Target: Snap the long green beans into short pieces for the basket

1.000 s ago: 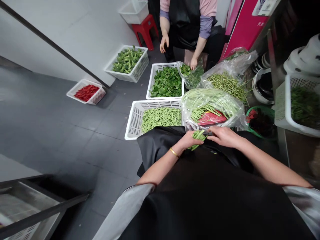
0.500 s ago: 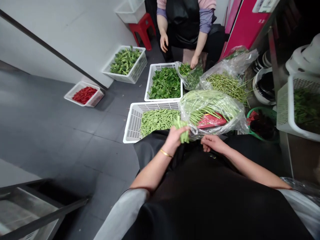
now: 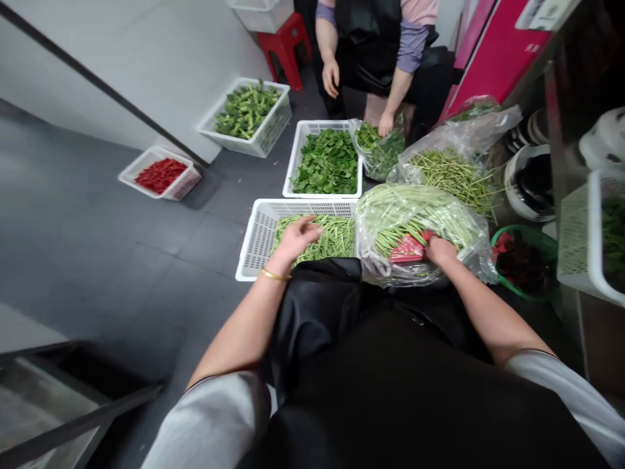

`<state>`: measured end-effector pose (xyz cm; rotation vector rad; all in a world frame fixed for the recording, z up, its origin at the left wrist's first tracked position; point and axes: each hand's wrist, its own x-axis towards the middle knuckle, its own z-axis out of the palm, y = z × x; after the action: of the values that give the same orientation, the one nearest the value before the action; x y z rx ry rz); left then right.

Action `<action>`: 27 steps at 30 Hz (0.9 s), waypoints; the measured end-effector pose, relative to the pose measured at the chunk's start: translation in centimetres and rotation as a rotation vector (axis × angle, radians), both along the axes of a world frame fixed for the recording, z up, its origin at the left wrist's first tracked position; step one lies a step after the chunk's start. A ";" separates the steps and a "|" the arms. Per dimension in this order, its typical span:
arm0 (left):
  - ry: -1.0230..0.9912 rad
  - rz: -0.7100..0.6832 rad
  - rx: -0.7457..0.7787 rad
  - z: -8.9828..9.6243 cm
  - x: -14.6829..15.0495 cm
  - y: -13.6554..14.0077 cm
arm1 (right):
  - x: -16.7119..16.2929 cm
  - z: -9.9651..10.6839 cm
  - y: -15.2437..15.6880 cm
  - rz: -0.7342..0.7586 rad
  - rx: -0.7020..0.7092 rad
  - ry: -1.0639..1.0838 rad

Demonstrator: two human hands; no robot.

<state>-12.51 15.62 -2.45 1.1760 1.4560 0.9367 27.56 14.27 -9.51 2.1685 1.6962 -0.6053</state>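
My left hand (image 3: 296,240) is over the white basket (image 3: 258,238) of cut green bean pieces (image 3: 338,236). Its fingers are apart, and nothing shows in them. To the right lies a clear plastic bag (image 3: 385,270) full of long green beans (image 3: 398,238), with something flat and red (image 3: 406,249) among them. My right hand (image 3: 441,251) reaches in at the bag's opening, against the right end of the red thing and the beans. Its fingertips are hidden there, so their grip does not show.
Across from me a person's hand (image 3: 385,124) is in a bag of greens (image 3: 381,153). Around stand a basket of leafy greens (image 3: 325,159), a basket of green stalks (image 3: 247,111), a basket of red peppers (image 3: 160,176), a green basin (image 3: 525,260) and a red stool (image 3: 288,49).
My left hand has moved left over the basket, and the bunch of bean pieces has left it. My right hand has gone from my lap into the bag's opening. The view has shifted slightly.
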 end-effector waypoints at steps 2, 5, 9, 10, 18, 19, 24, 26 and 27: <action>-0.106 -0.206 -0.038 0.6 3.5 -3.0 | 0.3 0.7 -0.3 -0.002 0.046 -0.007; -0.255 -0.441 -0.164 0.3 9.3 -7.1 | 0.4 2.3 -1.1 -0.032 0.150 0.057; -0.336 -0.368 -0.359 -1.6 15.2 -10.3 | -1.6 4.6 -5.6 -0.083 0.115 0.525; -0.380 -0.343 -0.402 -1.9 16.1 -10.9 | -2.4 5.0 -7.3 -0.100 0.063 0.699; -0.680 -0.161 -0.321 -0.6 16.1 -13.0 | -5.5 8.5 -14.5 0.039 0.039 1.182; -0.708 -0.128 -0.301 -0.3 15.9 -13.1 | -5.3 8.9 -14.6 0.103 0.116 1.114; -0.743 -0.006 -0.206 0.3 15.8 -13.7 | -5.5 9.4 -16.0 0.508 0.526 0.719; -0.749 0.017 -0.193 0.2 16.1 -14.0 | -6.0 9.1 -16.5 0.581 0.646 0.608; -0.750 0.030 -0.193 0.2 16.3 -14.1 | -6.3 8.9 -16.6 0.605 0.685 0.560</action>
<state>3.76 1.56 -2.27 0.5581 0.9223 1.0754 21.31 -2.38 -0.61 1.7369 3.0611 -0.5255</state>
